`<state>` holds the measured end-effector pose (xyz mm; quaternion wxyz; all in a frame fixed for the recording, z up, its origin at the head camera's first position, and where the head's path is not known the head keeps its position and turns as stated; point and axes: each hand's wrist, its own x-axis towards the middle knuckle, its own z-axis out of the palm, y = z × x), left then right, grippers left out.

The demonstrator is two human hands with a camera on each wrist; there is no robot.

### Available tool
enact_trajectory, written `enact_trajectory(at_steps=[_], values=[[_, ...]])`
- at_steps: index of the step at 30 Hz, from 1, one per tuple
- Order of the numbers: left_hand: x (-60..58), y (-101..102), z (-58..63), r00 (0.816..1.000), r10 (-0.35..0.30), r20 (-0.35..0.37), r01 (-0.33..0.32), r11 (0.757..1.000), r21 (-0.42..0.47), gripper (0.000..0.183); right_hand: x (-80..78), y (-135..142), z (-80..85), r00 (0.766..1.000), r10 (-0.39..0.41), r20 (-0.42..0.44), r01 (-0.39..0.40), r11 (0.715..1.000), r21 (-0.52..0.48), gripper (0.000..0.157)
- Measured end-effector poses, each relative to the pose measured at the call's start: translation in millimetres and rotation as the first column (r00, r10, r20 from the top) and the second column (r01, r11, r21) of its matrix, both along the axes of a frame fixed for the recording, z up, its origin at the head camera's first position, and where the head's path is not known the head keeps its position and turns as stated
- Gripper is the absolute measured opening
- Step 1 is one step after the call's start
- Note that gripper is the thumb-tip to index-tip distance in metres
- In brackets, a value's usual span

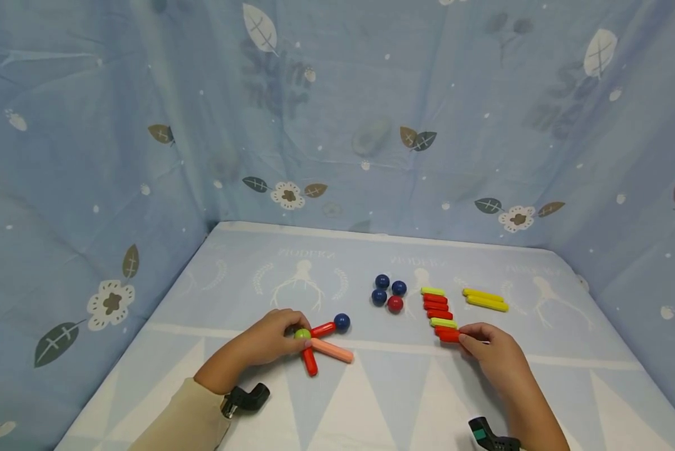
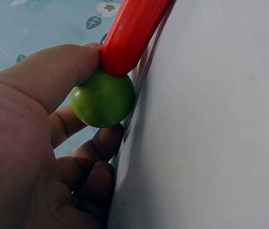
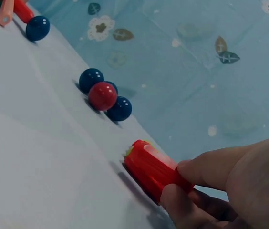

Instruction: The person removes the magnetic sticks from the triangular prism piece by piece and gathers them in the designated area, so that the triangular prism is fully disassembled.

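Note:
My left hand (image 1: 270,338) grips a green ball (image 2: 103,99) between thumb and fingers, close to the tabletop. From that ball spread two short red rods, one pointing towards me (image 1: 310,363) and one pointing away to the right (image 1: 323,329), plus a longer salmon-orange rod (image 1: 333,351). A blue ball (image 1: 342,322) sits at the far end of the second red rod. On the right, my right hand (image 1: 498,354) pinches a red rod (image 3: 156,171) at the near end of a row of short red and yellow-green rods (image 1: 437,306). Its curled fingers are partly hidden by the thumb side.
Beyond the hands, three blue balls (image 1: 382,281) and one red ball (image 1: 395,304) lie clustered on the patterned tabletop (image 1: 371,401). Two long yellow rods (image 1: 487,304) lie side by side at the right. Blue printed cloth (image 1: 337,125) walls the back and sides.

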<state>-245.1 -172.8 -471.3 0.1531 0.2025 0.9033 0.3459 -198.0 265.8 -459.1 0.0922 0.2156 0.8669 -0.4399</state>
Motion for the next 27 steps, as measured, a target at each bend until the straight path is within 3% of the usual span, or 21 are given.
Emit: enact_trajectory(at_steps=[7, 15, 27], values=[[0.8, 0.3, 1.9, 1.000, 0.007, 0.008, -0.007, 1.000, -0.004, 0.013, -2.4, 3.4, -1.7, 0.999, -0.018, 0.039, 0.019, 0.999, -0.030, 0.033], [2.0, 0.2, 2.4, 1.000, 0.013, 0.012, -0.013, 1.000, -0.006, 0.013, -5.1, -2.0, -8.5, 0.997, -0.041, 0.062, 0.043, 0.999, -0.029, 0.050], [-0.4, 0.0, -1.4, 1.000, 0.012, -0.008, -0.012, 1.000, -0.022, 0.018, -1.7, -10.3, -10.4, 0.998, -0.050, 0.031, 0.048, 0.997, 0.053, 0.042]])
